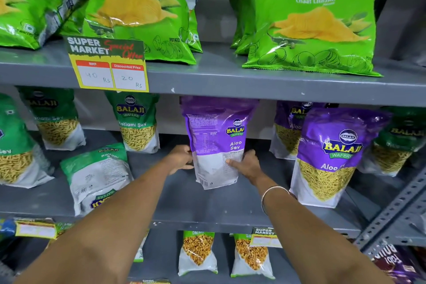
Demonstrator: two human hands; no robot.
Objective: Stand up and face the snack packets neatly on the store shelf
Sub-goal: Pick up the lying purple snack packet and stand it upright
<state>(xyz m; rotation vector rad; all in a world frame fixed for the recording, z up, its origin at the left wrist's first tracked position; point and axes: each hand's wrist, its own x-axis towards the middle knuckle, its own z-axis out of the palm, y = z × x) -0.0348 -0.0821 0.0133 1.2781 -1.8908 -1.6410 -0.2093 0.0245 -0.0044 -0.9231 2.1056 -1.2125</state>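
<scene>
A purple Aloo Sev packet (pixel 215 136) stands upright at the middle of the grey middle shelf (pixel 184 196), its printed back side toward me. My left hand (pixel 181 158) grips its lower left edge and my right hand (pixel 247 163) grips its lower right edge, thumb across the white base. A second purple Aloo Sev packet (pixel 332 157) stands face-forward to the right. A green-and-white Ratlami Sev packet (pixel 96 177) lies tipped back and upside down at front left. Two more green Ratlami Sev packets (pixel 138 122) stand behind it.
Green Crunchem chip bags (pixel 311 21) fill the upper shelf, with a yellow price tag (pixel 108 69) clipped to its edge. Small snack packets (pixel 198 253) stand on the lower shelf. A perforated metal upright (pixel 391 212) borders the right side.
</scene>
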